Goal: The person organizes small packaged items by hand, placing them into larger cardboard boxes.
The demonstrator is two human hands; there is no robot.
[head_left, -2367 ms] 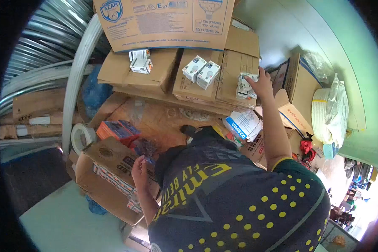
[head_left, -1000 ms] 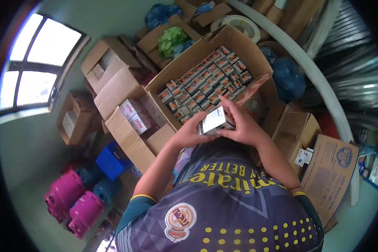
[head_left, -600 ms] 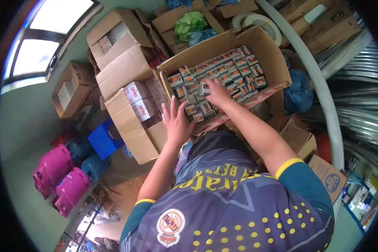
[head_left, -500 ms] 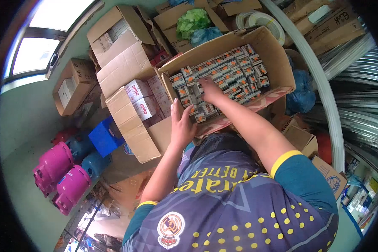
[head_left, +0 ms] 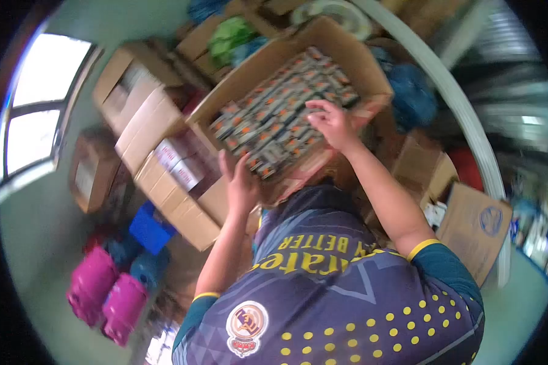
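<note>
An open cardboard box (head_left: 371,64) holds rows of small boxes (head_left: 273,115) with orange marks on their tops. My right hand (head_left: 336,126) hovers over the near right part of these rows, fingers apart and loosely bent, with nothing visible in them. At the box's near left corner is my left hand (head_left: 242,187), its thumb and forefinger spread and pointing up along the cardboard wall. Motion blur softens the print on the small boxes.
Left of the box, another open carton (head_left: 175,210) contains white and red packs (head_left: 178,163). Pink gas cylinders (head_left: 94,283) and a blue bin (head_left: 151,228) stand at lower left. A blue plastic bag (head_left: 413,97) lies to the right, beside a long pale rail (head_left: 447,91).
My right hand has come up from among the small boxes and shifted right, its fingers parting. My left hand stays near the box corner. The whole view has tilted.
</note>
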